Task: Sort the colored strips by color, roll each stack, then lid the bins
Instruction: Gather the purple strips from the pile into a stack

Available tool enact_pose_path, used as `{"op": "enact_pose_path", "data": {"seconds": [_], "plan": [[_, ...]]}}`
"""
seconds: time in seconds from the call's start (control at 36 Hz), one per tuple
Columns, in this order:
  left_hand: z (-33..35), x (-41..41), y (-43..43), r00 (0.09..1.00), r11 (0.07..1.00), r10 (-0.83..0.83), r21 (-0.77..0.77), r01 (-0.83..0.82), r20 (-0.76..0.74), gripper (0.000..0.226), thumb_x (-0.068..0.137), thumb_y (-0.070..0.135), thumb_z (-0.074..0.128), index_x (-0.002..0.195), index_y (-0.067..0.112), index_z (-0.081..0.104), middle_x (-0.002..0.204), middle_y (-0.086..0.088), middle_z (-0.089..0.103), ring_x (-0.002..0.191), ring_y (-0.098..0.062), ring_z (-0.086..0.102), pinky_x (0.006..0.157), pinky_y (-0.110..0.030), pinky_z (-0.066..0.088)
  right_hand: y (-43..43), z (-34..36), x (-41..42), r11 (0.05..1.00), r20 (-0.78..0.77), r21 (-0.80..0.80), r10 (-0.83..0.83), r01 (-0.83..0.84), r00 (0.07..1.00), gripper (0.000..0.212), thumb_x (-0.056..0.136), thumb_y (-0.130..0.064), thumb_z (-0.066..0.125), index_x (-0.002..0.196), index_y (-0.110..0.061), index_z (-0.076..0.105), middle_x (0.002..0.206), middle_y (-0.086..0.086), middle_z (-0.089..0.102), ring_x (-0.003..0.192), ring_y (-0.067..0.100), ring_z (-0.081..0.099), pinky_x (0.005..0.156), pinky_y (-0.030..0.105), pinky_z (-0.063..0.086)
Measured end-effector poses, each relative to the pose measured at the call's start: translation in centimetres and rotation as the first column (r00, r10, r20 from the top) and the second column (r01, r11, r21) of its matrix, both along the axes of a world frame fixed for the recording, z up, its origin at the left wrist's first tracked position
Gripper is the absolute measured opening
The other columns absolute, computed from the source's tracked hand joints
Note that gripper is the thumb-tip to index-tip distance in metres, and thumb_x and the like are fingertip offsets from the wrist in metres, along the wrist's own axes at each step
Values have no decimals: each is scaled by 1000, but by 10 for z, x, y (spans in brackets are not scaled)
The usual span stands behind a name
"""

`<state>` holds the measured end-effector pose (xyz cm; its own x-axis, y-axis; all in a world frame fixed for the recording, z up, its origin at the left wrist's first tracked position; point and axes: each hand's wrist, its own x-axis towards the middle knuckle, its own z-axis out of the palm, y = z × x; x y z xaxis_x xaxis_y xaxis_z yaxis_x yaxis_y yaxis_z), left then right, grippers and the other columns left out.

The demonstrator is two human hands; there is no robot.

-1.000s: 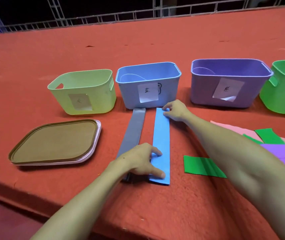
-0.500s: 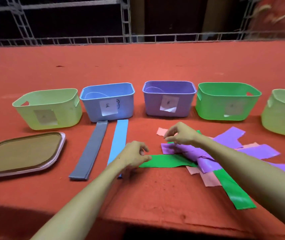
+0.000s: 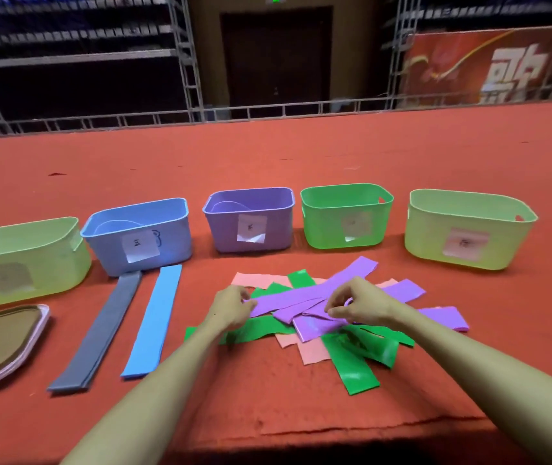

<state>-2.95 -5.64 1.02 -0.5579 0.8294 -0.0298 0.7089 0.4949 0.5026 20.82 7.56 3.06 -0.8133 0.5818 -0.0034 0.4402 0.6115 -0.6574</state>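
Because the purple strips [image 3: 305,297] lie woven through green strips [image 3: 355,367] and pink strips [image 3: 313,352] in one loose pile, a pull on one is likely to drag its neighbours along. At the pile's nine o'clock the sorted gray stack [image 3: 100,333] and blue strip [image 3: 154,323] lie near enough that a sliding green end could knock them askew. The strips look thin and slick, so I judge that a light pinch may slip, or lift two colours at once.

The left hand [image 3: 234,305], at the pile's nine o'clock edge, has its fingers curled in, with the thumb on the end of one of the purple strips, pinching it. The right hand [image 3: 358,302], over the pile's centre, pinches a raised fold of another purple strip between thumb and forefinger. Its other fingers are loosely bent above the pile. The purple bin [image 3: 251,223] stands unlidded at twelve o'clock from the hands, just beyond the pile.
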Motion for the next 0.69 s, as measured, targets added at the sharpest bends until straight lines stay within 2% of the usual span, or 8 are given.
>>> {"op": "enact_pose_path", "data": {"seconds": [0.14, 0.22, 0.33, 0.42, 0.47, 0.56, 0.64, 0.69], "plan": [[-22, -19, 1, 981, 981, 139, -119, -155, -133, 36, 91, 38, 55, 95, 5, 67, 104, -19, 68, 105, -34, 59, 84, -37, 45, 4, -8, 6, 1000, 30, -13, 14, -14, 999, 24, 77, -6, 66, 66, -26, 68, 67, -6, 68, 53, -3, 54, 59, 19, 49], [-27, -14, 6, 967, 972, 158, -143, -188, -201, 40, 92, 44, 53, 105, 8, 64, 114, -16, 64, 114, -31, 53, 91, -36, 40, 4, -12, 6, 1000, 35, -8, 3, -3, 999, 21, 77, -8, 67, 66, -25, 68, 69, -4, 70, 54, 1, 57, 60, 21, 51], [-34, -11, 16, 963, 963, 214, -131, -236, -164, 37, 89, 43, 59, 107, 10, 62, 117, -14, 61, 117, -32, 50, 92, -37, 37, 4, -13, 4, 1000, 55, 8, 6, -6, 998, 20, 78, -11, 68, 66, -27, 68, 69, -7, 69, 55, -1, 57, 63, 23, 52], [-40, -14, 21, 951, 951, 308, -8, -308, -19, 16, 83, 32, 69, 88, 19, 60, 108, -9, 64, 108, -34, 54, 83, -34, 36, 4, -11, 3, 999, 65, 32, 7, -9, 998, 17, 78, -12, 67, 69, -26, 69, 70, -8, 69, 58, -1, 57, 66, 23, 51], [-39, -10, 23, 953, 944, 294, 135, -301, 70, 16, 83, 18, 66, 75, 20, 53, 93, -6, 64, 98, -33, 57, 79, -32, 35, 6, -8, 2, 998, 60, 56, 3, -7, 998, 16, 78, -12, 66, 70, -26, 69, 72, -6, 70, 63, 2, 59, 67, 23, 50], [-24, 3, 25, 982, 912, 166, 364, -189, 94, 13, 82, 1, 59, 77, 11, 53, 77, -6, 60, 76, -27, 54, 65, -31, 33, 10, 0, 0, 994, 13, 105, -22, 21, 1000, 11, 79, -14, 67, 74, -23, 72, 78, -3, 72, 67, 5, 59, 66, 20, 47], [0, 16, 30, 997, 852, 40, 519, -72, 73, 12, 83, -3, 58, 80, 7, 55, 76, -6, 62, 70, -24, 54, 62, -29, 38, 10, 18, -4, 986, -37, 165, -33, 39, 999, 7, 82, -18, 69, 85, -19, 75, 87, -4, 67, 66, 3, 54, 63, 17, 41], [20, 26, 34, 998, 817, -34, 577, 3, 43, 14, 84, -3, 60, 83, 10, 57, 76, 0, 61, 68, -14, 54, 62, -17, 40, 9, 33, -9, 978, -103, 205, -18, 39, 994, 10, 81, -16, 70, 89, -17, 76, 98, 0, 63, 81, 12, 57, 75, 24, 44]]}}
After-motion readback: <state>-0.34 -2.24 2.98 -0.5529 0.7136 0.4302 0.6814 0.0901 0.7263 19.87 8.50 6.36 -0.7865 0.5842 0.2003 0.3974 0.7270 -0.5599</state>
